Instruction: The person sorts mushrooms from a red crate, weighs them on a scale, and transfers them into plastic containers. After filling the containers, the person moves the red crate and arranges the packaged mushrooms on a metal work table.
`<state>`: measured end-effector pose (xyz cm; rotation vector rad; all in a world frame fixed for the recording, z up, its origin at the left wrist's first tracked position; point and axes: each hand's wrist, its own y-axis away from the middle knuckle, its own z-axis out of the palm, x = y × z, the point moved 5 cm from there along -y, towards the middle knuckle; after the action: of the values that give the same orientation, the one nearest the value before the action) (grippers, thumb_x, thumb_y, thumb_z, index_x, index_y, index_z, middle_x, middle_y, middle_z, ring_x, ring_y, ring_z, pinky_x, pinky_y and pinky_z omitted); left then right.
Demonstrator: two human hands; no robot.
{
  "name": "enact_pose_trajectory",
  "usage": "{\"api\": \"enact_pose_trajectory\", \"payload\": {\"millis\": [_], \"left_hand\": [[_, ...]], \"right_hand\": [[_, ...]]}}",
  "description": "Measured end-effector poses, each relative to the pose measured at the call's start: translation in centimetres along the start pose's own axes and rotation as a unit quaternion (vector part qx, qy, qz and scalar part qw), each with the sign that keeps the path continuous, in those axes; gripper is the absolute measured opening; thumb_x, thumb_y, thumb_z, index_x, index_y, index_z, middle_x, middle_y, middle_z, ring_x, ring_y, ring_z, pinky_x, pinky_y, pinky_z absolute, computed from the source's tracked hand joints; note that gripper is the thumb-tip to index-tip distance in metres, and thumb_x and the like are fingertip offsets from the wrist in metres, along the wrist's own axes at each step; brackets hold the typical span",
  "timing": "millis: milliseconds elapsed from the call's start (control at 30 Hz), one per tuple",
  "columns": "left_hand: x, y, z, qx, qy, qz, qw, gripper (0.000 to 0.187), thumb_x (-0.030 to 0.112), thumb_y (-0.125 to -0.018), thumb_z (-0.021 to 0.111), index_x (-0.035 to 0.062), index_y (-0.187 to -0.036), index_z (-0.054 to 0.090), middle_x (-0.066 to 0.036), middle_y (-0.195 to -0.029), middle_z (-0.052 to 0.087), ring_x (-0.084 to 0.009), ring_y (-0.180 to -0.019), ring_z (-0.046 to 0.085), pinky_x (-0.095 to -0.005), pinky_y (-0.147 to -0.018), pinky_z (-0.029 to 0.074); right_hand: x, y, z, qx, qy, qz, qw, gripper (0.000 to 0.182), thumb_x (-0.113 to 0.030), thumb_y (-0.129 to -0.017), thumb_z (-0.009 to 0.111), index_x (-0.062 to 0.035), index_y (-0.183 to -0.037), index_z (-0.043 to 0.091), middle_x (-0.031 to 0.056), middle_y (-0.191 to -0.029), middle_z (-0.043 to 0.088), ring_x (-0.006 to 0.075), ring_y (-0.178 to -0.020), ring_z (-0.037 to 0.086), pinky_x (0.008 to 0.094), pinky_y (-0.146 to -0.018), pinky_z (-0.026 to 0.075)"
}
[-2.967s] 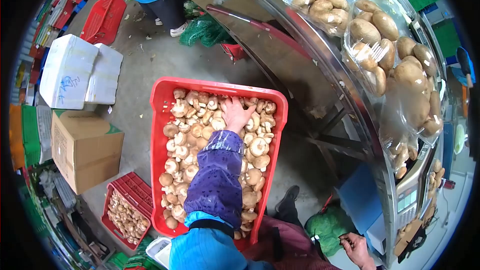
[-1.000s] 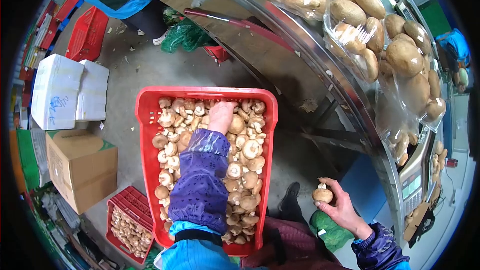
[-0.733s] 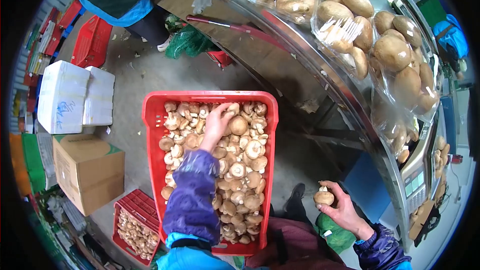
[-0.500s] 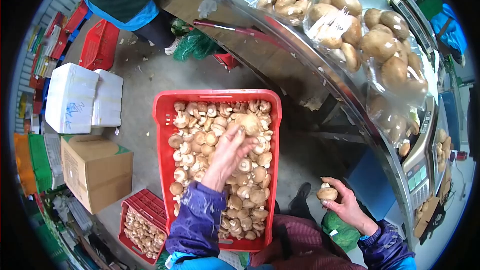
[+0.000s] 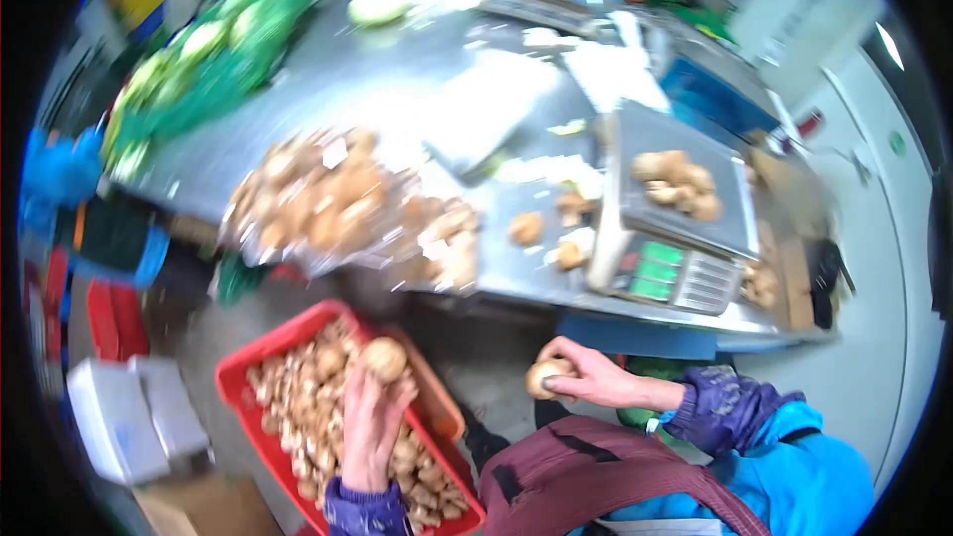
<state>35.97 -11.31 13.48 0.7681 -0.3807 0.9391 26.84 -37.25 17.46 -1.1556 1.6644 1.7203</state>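
My left hand point(image 5: 369, 432) is closed on a large brown mushroom point(image 5: 384, 359), held just above the red crate point(image 5: 246, 362). Loose mushrooms point(image 5: 323, 367), brown-capped with pale stems, fill that crate. Off to the right, in front of the table, my right hand point(image 5: 591, 377) grips another mushroom point(image 5: 548, 377) between thumb and fingers. Beyond it, a digital scale point(image 5: 730, 226) stands on the metal table point(image 5: 342, 50) with several mushrooms point(image 5: 677, 184) on its platform. Motion blur softens most of the view.
Bagged mushrooms point(image 5: 318, 194) lie along the table's near edge, with a few loose mushrooms point(image 5: 526, 228) beside the scale. Green-netted vegetables point(image 5: 213, 55) are at the table's far left. White foam boxes point(image 5: 119, 417) and a cardboard box point(image 5: 213, 506) sit on the floor. Another person point(image 5: 109, 238) stands at left.
My view has swung right and up, bringing the tabletop and scale into sight. Both hands still hold mushrooms; the left one's mushroom now stands more clearly above the crate's contents.
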Motion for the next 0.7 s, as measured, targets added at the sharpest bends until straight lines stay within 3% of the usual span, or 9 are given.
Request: {"api": "enact_pose_trajectory", "payload": {"millis": [133,167,200,267,367,467,533,633,700], "left_hand": [[-4.0,-0.5,6.2,-0.044,-0.004,-0.052,0.998,0.034,0.021,-0.089,0.053,0.0064,-0.118,0.044,-0.01,-0.098,0.058,-0.0178,-0.079,0.06,-0.0301,-0.069,0.054],[-4.8,-0.6,7.9,-0.046,-0.012,-0.063,0.997,0.033,0.022,-0.089,0.053,0.0069,-0.116,0.045,-0.01,-0.097,0.058,-0.0176,-0.079,0.06,-0.03,-0.069,0.054],[-5.7,-0.8,9.4,-0.044,-0.017,-0.074,0.996,0.032,0.023,-0.089,0.053,0.0074,-0.115,0.046,-0.01,-0.096,0.058,-0.0174,-0.078,0.06,-0.03,-0.07,0.053],[-6.8,-1.2,11.6,-0.064,-0.043,-0.085,0.993,0.03,0.024,-0.089,0.053,0.0092,-0.114,0.046,-0.009,-0.096,0.058,-0.017,-0.081,0.059,-0.0298,-0.073,0.052],[-7.6,-1.6,14.7,-0.055,-0.067,-0.098,0.991,0.031,0.025,-0.088,0.054,0.0091,-0.114,0.047,-0.008,-0.097,0.057,-0.017,-0.083,0.057,-0.0305,-0.074,0.05],[-8.0,-1.8,16.6,-0.049,-0.081,-0.106,0.99,0.031,0.025,-0.088,0.055,0.0091,-0.113,0.048,-0.007,-0.098,0.057,-0.017,-0.084,0.056,-0.0305,-0.075,0.049],[-8.5,-2.2,17.3,-0.071,-0.076,-0.108,0.989,0.03,0.024,-0.087,0.056,0.0093,-0.113,0.048,-0.006,-0.098,0.057,-0.0167,-0.084,0.055,-0.0298,-0.074,0.048],[-8.8,-2.2,17.5,-0.06,-0.075,-0.109,0.989,0.03,0.023,-0.087,0.056,0.0095,-0.113,0.048,-0.005,-0.098,0.057,-0.0159,-0.083,0.055,-0.0291,-0.074,0.047],[-9.0,-2.1,17.5,-0.054,-0.071,-0.11,0.99,0.03,0.023,-0.087,0.056,0.0094,-0.113,0.048,-0.005,-0.098,0.057,-0.0158,-0.083,0.055,-0.0291,-0.074,0.047]], "right_hand": [[-0.3,3.2,-8.1,0.112,0.131,-0.121,0.978,0.037,-0.029,-0.086,0.055,-0.0088,-0.115,0.044,0.0118,-0.091,0.059,0.0209,-0.074,0.058,0.033,-0.07,0.047],[-0.8,4.1,-10.4,0.151,0.158,-0.186,0.958,0.034,-0.025,-0.087,0.053,-0.0103,-0.116,0.044,0.0124,-0.095,0.059,0.0261,-0.082,0.06,0.0348,-0.076,0.047],[-1.5,5.2,-12.7,0.176,0.169,-0.166,0.956,0.033,-0.022,-0.086,0.053,-0.0106,-0.116,0.044,0.0135,-0.095,0.059,0.0296,-0.09,0.06,0.0363,-0.079,0.046],[-3.2,6.8,-16.8,0.221,0.168,-0.148,0.949,0.034,-0.021,-0.085,0.054,-0.0097,-0.115,0.044,0.0146,-0.094,0.059,0.0324,-0.089,0.059,0.0378,-0.077,0.046],[-4.8,7.1,-21.5,0.309,0.309,-0.215,0.873,0.037,-0.024,-0.082,0.057,-0.007,-0.112,0.044,0.0168,-0.09,0.058,0.0368,-0.083,0.057,0.0422,-0.068,0.046],[-7.8,5.8,-22.8,0.311,0.378,-0.167,0.856,0.034,-0.025,-0.081,0.059,-0.005,-0.104,0.044,0.0184,-0.087,0.058,0.0358,-0.078,0.058,0.042,-0.063,0.046],[-8.1,3.4,-23.7,0.303,0.408,-0.207,0.836,0.038,-0.025,-0.078,0.062,-0.0044,-0.103,0.041,0.0161,-0.079,0.059,0.0359,-0.07,0.058,0.0424,-0.057,0.044],[-9.1,0.9,-23.3,0.268,0.501,-0.268,0.778,0.035,-0.026,-0.075,0.064,-0.0067,-0.099,0.046,0.0127,-0.074,0.057,0.0295,-0.067,0.059,0.0381,-0.054,0.045],[-9.0,-0.3,-22.8,0.293,0.594,-0.301,0.686,0.028,-0.025,-0.074,0.064,-0.0092,-0.094,0.053,0.01,-0.076,0.053,0.0236,-0.064,0.06,0.033,-0.052,0.046]]}}
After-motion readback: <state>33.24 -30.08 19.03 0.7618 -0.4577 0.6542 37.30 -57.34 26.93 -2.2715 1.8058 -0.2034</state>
